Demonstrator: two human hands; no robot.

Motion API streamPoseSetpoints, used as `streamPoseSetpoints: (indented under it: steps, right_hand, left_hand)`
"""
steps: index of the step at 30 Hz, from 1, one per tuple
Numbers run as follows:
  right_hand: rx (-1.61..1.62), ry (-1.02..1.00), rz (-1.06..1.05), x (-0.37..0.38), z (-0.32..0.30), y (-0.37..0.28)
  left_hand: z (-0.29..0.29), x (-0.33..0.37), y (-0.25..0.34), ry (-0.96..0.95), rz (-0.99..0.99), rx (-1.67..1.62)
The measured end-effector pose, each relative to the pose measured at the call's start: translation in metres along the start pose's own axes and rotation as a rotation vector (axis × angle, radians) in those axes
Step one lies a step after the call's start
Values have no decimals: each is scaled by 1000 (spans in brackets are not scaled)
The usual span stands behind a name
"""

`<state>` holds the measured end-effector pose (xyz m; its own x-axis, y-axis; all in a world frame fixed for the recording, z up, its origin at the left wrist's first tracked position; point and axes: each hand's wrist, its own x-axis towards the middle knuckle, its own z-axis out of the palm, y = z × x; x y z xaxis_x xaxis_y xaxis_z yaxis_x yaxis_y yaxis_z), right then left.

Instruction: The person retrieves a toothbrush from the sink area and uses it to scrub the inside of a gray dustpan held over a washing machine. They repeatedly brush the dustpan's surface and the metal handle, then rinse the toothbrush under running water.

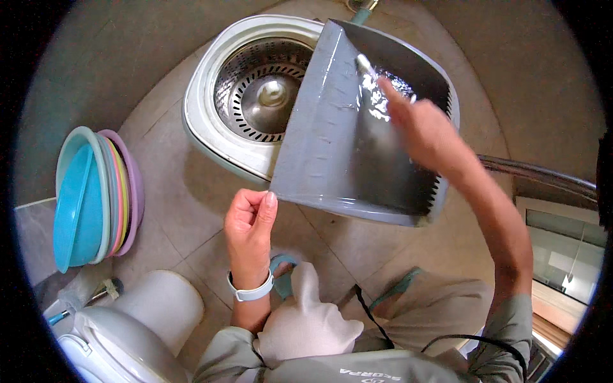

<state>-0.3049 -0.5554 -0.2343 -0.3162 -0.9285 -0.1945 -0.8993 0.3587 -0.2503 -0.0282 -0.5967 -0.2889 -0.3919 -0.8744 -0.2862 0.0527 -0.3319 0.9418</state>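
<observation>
A large grey dustpan [322, 127] with a toothed right edge rests tilted over the right part of a white oval tub. Its inside is wet and shines. My left hand [249, 220] pinches the dustpan's near left corner between thumb and fingers. Over the pan's inside, my right hand [421, 127] is closed round a slim white toothbrush [364, 60], index finger stretched along it. The brush end lies against the inner wall of the pan; my fingers hide most of the handle, and the hand is slightly blurred.
The white tub [204, 121] has a perforated steel drum [246, 96]. Nested coloured basins [80, 210] lean at the left wall. A white bin [166, 300] and toilet [121, 338] stand at lower left. A metal pipe [543, 171] runs at the right, above a glass-fronted cabinet [565, 252].
</observation>
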Motion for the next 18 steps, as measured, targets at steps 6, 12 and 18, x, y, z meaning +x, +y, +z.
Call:
streamPoseSetpoints:
  steps: [6,12,18]
  right_hand:
    - [-25,-57,-10,-16,5,-26]
    - [-28,-55,-129,-25,18,-30]
    - [-60,65,-91,2,12,-1]
  left_hand:
    - [-3,-3,-1,12,10,-21]
    - [-1,-5,0,33,5,48]
    - [3,1,-1,2,18,15]
